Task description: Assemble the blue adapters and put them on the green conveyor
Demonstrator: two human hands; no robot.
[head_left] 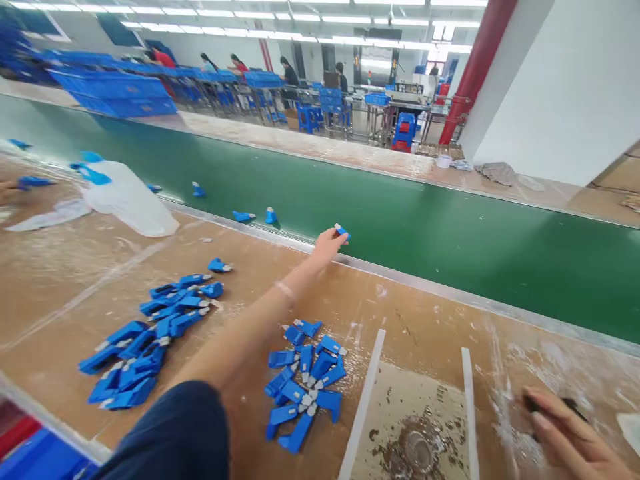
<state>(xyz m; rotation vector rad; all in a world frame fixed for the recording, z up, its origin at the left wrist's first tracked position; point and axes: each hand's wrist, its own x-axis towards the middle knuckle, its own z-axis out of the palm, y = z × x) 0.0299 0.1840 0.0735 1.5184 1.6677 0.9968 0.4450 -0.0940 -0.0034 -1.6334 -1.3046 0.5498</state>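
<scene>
My left hand is stretched forward over the near edge of a green conveyor belt. It pinches a small blue plastic part with a white tip. My right hand, smeared by motion, is at the lower right above the brown bench top. Its fingers are closed on a small dark object whose kind I cannot make out. Beneath my left arm lies a pile of similar blue parts, and a larger pile spreads to its left. Several more blue parts sit on the belt.
A cardboard sheet with a wet, round clear patch lies between white tape strips. A white plastic bag rests by the belt at left. Another person's hand is at the left edge. Blue crates stand beyond the belt.
</scene>
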